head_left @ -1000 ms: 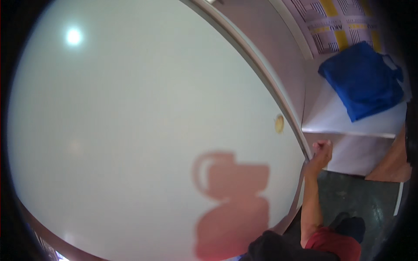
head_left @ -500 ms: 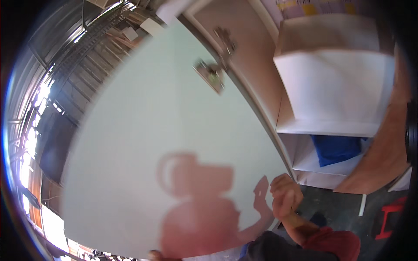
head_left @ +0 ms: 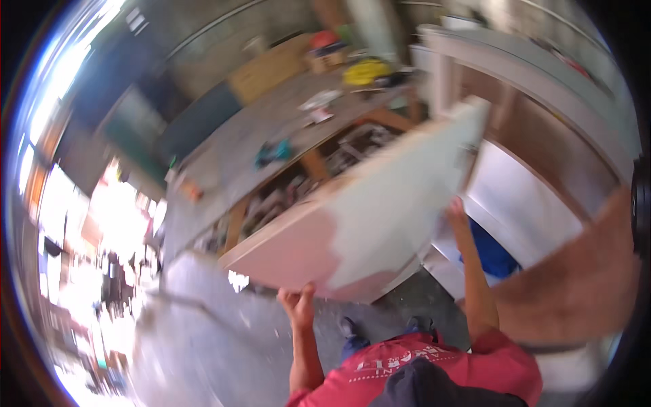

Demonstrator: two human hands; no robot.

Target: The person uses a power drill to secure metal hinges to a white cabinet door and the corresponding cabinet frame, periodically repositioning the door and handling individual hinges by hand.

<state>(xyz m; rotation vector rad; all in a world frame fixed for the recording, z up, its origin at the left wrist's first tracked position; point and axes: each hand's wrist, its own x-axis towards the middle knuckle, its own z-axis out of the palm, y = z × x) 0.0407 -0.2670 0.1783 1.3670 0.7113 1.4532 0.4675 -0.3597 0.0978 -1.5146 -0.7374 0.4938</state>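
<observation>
I hold a large flat white panel (head_left: 380, 217) tilted in front of me, clear of the floor. My left hand (head_left: 298, 305) grips its lower near edge. My right hand (head_left: 456, 209) grips its right edge, up by the open wooden cabinet (head_left: 542, 169). Part of the panel's face is in pinkish shadow. My red shirt (head_left: 434, 370) shows at the bottom of the view.
A long workbench (head_left: 285, 136) with a teal tool, papers and a yellow item stands behind the panel. Clutter fills the space under it. A blue thing (head_left: 491, 254) lies on a cabinet shelf. Grey concrete floor (head_left: 203, 325) spreads to the left, with bright daylight beyond.
The panel filled the view close to my face before; now it is swung down and away, showing the workshop behind. My left hand has come into view on its lower edge.
</observation>
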